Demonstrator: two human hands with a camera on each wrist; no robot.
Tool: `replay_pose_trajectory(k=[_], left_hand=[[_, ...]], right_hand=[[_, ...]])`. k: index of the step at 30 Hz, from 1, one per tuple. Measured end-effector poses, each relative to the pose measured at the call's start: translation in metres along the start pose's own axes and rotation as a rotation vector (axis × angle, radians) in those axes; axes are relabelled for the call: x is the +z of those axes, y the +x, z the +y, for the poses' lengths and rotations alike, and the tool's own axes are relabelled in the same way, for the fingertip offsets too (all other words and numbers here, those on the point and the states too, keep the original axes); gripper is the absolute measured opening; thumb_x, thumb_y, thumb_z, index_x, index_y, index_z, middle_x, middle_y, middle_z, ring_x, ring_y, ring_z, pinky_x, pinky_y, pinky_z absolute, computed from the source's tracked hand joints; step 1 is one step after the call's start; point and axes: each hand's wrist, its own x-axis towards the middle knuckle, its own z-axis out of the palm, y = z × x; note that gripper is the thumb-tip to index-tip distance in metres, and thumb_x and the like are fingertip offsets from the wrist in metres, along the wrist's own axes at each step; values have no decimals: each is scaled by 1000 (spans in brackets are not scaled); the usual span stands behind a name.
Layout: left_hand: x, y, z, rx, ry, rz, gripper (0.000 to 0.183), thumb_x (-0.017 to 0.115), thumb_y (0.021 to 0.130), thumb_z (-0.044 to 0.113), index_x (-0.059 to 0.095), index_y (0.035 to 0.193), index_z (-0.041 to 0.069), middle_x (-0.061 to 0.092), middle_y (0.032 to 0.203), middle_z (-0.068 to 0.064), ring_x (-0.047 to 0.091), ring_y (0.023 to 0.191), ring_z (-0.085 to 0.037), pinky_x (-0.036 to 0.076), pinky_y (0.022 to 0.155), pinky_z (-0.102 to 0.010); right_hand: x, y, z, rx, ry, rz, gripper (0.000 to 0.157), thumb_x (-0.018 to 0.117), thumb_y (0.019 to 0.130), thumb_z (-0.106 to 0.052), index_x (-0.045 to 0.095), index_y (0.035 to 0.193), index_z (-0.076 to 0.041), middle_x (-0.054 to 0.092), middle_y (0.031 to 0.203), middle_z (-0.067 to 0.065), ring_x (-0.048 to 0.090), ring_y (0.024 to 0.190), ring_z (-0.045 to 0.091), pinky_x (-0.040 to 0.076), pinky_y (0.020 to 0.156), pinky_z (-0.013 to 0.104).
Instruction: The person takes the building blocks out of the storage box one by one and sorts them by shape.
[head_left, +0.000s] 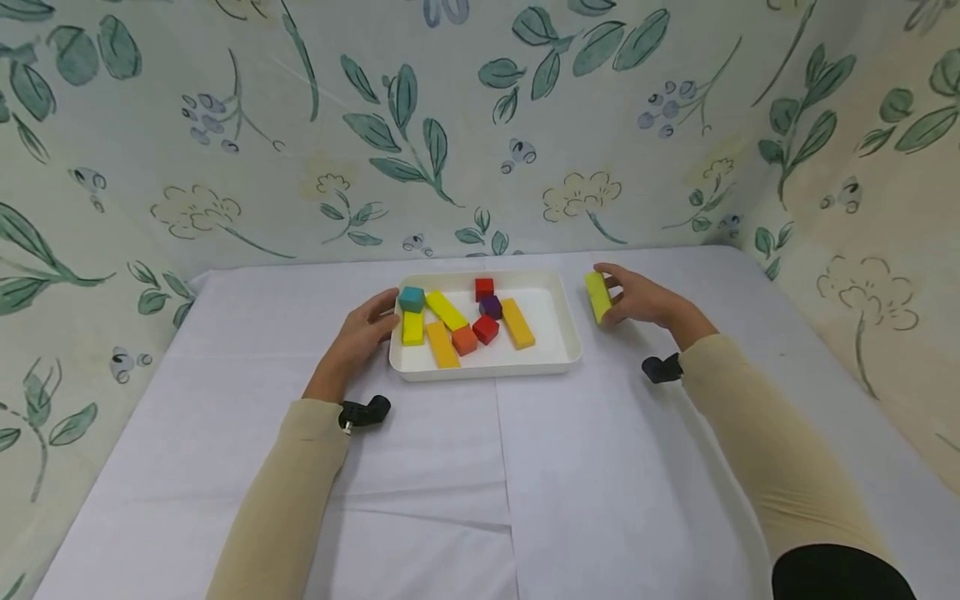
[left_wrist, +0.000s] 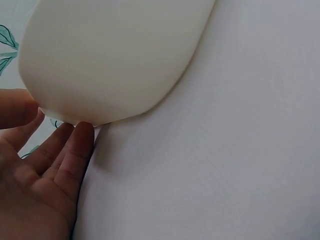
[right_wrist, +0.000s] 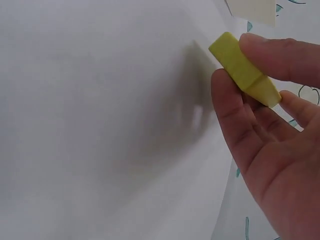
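A white tray (head_left: 525, 367) sits mid-table with several coloured wooden blocks in it. At the tray's left end, my left hand (head_left: 362, 335) grips the rim. In the left wrist view, the thumb (left_wrist: 17, 107) reaches the edge and the fingertips (left_wrist: 84, 131) press against the tray's outer side (left_wrist: 115, 60). To the right of the tray, my right hand (head_left: 637, 297) holds a yellow rectangular block (head_left: 597, 297) between thumb and fingers. The right wrist view shows this yellow block (right_wrist: 240, 62) pinched at a slant, its shadow falling on the cloth.
Among the blocks in the tray are a teal cube (head_left: 412, 298), a purple block (head_left: 491, 307), red cubes (head_left: 485, 328), an orange cube (head_left: 464, 339) and yellow bars (head_left: 517, 323). A white cloth (head_left: 420, 500) covers the table. Patterned fabric (head_left: 465, 125) stands behind it.
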Motion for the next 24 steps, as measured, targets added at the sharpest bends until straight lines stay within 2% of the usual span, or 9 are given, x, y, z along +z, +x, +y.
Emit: replay_pose_trajectory(k=[17, 24], left_hand=[[1, 0, 1, -14, -3, 10, 57, 49, 103, 27, 28, 157, 31, 32, 163, 1, 36, 148, -23, 31, 123, -44], [1, -1, 1, -23, -4, 8, 57, 49, 103, 28, 28, 156, 32, 31, 164, 1, 36, 149, -23, 31, 123, -44]], right_hand=[[7, 7, -2, 6, -70, -38, 98, 70, 85, -8, 8, 161, -17, 24, 160, 22, 43, 133, 40, 38, 113, 59], [6, 10, -2, 23, -137, -37, 96, 70, 86, -12, 10, 160, -12, 22, 159, 22, 43, 132, 40, 38, 113, 60]])
